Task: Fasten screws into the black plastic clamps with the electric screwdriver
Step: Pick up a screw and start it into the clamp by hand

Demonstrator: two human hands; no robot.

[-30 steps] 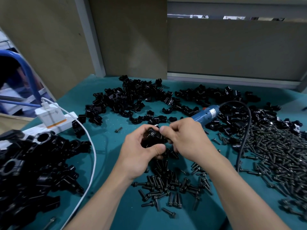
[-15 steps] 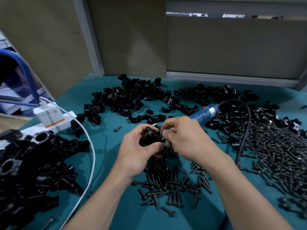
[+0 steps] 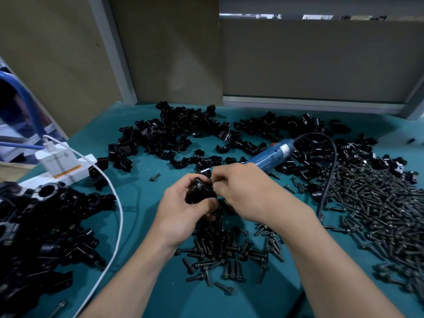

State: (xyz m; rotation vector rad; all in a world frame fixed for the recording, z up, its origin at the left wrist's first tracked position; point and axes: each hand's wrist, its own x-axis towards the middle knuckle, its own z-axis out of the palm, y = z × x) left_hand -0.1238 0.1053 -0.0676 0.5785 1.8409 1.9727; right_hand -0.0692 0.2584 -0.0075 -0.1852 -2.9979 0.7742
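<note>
Here, mid-frame, the fingers of my left hand [image 3: 181, 212] curled round a black clamp [image 3: 199, 191]; those of my right hand [image 3: 247, 193] pinched its top edge. The electric screwdriver [image 3: 271, 155] lay on the desk [image 3: 142, 203], up and right of centre.

left hand [image 3: 183, 214] gripping black clamp [image 3: 199, 190], right hand [image 3: 249, 193] pinching at its top, screws [image 3: 226, 255] below

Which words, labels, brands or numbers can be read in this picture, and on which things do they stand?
No text can be read with certainty.
White label on the blue electric screwdriver: printed lines, too small and blurred to read.
White charger on the power strip: faint grey print and a logo, too blurred to read.
</note>
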